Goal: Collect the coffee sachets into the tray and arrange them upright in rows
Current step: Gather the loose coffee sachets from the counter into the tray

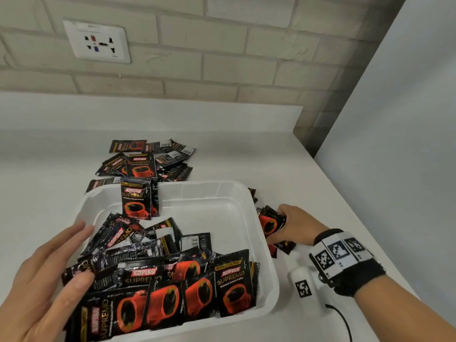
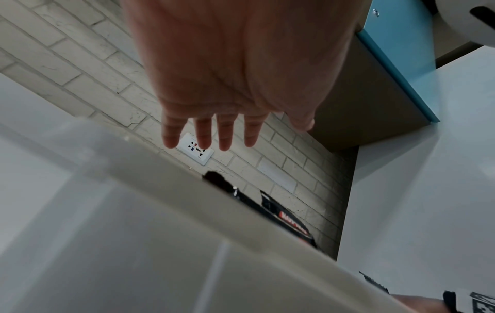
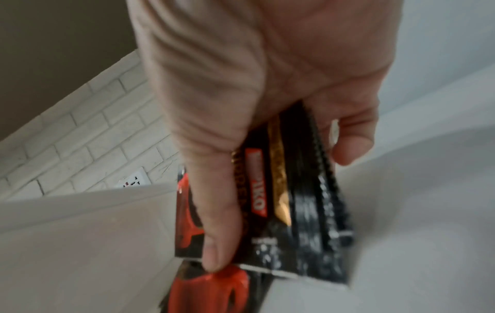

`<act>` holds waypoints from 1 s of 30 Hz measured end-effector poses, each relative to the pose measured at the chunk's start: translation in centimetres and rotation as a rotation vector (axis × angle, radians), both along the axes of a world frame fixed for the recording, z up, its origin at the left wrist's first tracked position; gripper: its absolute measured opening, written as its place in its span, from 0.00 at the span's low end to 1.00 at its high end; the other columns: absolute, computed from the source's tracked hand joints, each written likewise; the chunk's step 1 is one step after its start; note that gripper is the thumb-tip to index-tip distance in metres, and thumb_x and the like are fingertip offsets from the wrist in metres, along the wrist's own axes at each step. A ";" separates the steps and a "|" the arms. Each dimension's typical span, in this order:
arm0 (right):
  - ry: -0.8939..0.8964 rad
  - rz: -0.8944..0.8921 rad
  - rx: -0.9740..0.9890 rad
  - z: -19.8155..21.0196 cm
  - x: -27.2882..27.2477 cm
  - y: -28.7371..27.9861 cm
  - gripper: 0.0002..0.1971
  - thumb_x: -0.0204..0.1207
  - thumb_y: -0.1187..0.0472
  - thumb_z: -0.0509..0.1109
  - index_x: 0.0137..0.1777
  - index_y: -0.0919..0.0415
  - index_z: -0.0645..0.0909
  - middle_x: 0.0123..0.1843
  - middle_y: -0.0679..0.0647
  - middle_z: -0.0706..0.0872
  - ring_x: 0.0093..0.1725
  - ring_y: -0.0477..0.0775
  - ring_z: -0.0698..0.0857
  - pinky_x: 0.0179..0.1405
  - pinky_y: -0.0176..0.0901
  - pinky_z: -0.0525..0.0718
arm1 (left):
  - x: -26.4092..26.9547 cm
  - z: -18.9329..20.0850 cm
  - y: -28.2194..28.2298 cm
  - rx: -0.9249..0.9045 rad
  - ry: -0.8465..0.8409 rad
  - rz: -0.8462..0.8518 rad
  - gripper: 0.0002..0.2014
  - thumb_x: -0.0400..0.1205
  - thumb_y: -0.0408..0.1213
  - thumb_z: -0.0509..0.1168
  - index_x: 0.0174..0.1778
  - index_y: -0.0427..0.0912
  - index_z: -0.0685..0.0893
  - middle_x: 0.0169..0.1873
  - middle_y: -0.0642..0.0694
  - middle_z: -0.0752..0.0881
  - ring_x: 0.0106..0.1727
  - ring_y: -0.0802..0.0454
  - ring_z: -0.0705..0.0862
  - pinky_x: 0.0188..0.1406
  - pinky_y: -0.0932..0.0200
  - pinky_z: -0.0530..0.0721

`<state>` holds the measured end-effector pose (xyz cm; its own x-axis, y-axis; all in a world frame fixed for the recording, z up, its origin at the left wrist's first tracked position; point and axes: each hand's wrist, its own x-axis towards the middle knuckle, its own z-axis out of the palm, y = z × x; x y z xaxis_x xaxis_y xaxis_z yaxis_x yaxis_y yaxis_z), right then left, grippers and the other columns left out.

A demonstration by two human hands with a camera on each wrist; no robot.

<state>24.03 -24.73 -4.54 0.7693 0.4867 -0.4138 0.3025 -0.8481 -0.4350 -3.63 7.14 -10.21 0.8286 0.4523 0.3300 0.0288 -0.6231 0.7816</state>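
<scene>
A white plastic tray (image 1: 261,233) sits on the counter, holding several black and red coffee sachets (image 1: 172,280) lying in a loose heap. A small upright stack of sachets (image 1: 138,201) leans on the tray's far wall. My right hand (image 1: 291,224) is just outside the tray's right wall, gripping a bunch of sachets (image 3: 294,201) between thumb and fingers. More sachets (image 1: 283,246) lie under it on the counter. My left hand (image 1: 56,265) hovers with straight fingers (image 2: 211,131) over the tray's near left rim (image 2: 187,190), holding nothing. Another heap of sachets (image 1: 148,161) lies behind the tray.
A brick wall with a white socket plate (image 1: 97,41) backs the counter (image 1: 320,174). The counter's right edge runs diagonally beside my right arm. A white device (image 1: 302,281) with a black cable lies on the counter near my right wrist.
</scene>
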 end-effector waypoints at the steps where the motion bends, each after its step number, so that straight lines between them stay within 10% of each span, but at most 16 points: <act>1: 0.012 -0.030 0.053 -0.1 -0.1 -0.2 0.21 0.61 0.56 0.82 0.41 0.53 0.69 0.44 0.50 0.79 0.42 0.47 0.79 0.39 0.39 0.78 | -0.1 -0.2 0.2 -0.015 0.007 0.006 0.28 0.72 0.73 0.55 0.70 0.74 0.68 0.75 0.66 0.67 0.77 0.49 0.66 0.73 0.29 0.62; 6: 0.102 -0.132 0.211 -1.0 -0.9 -0.4 0.28 0.60 0.62 0.83 0.55 0.55 0.71 0.49 0.49 0.80 0.51 0.51 0.82 0.49 0.41 0.82 | 0.7 0.9 -0.8 -0.016 -0.015 -0.043 0.28 0.73 0.73 0.53 0.70 0.74 0.68 0.75 0.64 0.68 0.77 0.46 0.66 0.74 0.29 0.60; 10: 0.151 -0.241 0.412 -0.8 -0.6 -1.5 0.14 0.66 0.68 0.78 0.51 0.59 0.82 0.45 0.52 0.86 0.48 0.53 0.85 0.44 0.33 0.81 | 0.9 2.3 -1.1 -0.030 0.010 -0.045 0.28 0.72 0.74 0.53 0.69 0.74 0.69 0.74 0.65 0.68 0.77 0.44 0.66 0.73 0.28 0.60; 16: 0.108 -0.635 0.867 0.6 -1.5 -4.1 0.11 0.64 0.63 0.78 0.46 0.56 0.85 0.45 0.57 0.90 0.50 0.60 0.87 0.61 0.64 0.81 | 0.8 5.0 -3.3 0.048 0.083 -0.056 0.32 0.69 0.76 0.53 0.70 0.74 0.69 0.70 0.73 0.71 0.74 0.61 0.68 0.67 0.41 0.70; 18: 0.144 -0.561 0.960 2.3 -3.0 -3.9 0.19 0.55 0.54 0.81 0.47 0.55 0.85 0.45 0.56 0.91 0.49 0.57 0.88 0.57 0.57 0.83 | 2.0 7.9 -5.8 0.082 0.085 -0.121 0.34 0.66 0.77 0.57 0.69 0.74 0.69 0.67 0.76 0.73 0.69 0.74 0.70 0.60 0.49 0.75; 22: 0.187 -0.239 0.928 6.1 -6.7 -2.1 0.14 0.58 0.65 0.77 0.45 0.57 0.84 0.38 0.49 0.91 0.40 0.47 0.89 0.41 0.36 0.86 | 4.8 11.5 -9.9 -0.210 0.211 -0.274 0.63 0.37 0.83 0.61 0.74 0.68 0.67 0.71 0.58 0.77 0.73 0.56 0.73 0.67 0.61 0.73; 25: 0.207 0.004 0.800 7.1 -9.8 -0.2 0.14 0.66 0.71 0.76 0.44 0.51 0.83 0.37 0.41 0.90 0.38 0.38 0.88 0.38 0.26 0.81 | 5.8 11.7 -11.8 -0.119 0.196 -0.447 0.43 0.52 0.80 0.63 0.65 0.87 0.57 0.62 0.80 0.73 0.65 0.76 0.74 0.59 0.74 0.76; 30: 0.171 0.209 0.644 4.7 -12.6 1.2 0.20 0.73 0.63 0.72 0.56 0.37 0.73 0.52 0.38 0.85 0.53 0.39 0.84 0.54 0.34 0.82 | 6.5 9.4 -12.2 0.002 0.275 -0.509 0.29 0.76 0.42 0.72 0.61 0.80 0.68 0.57 0.87 0.67 0.59 0.82 0.74 0.57 0.80 0.73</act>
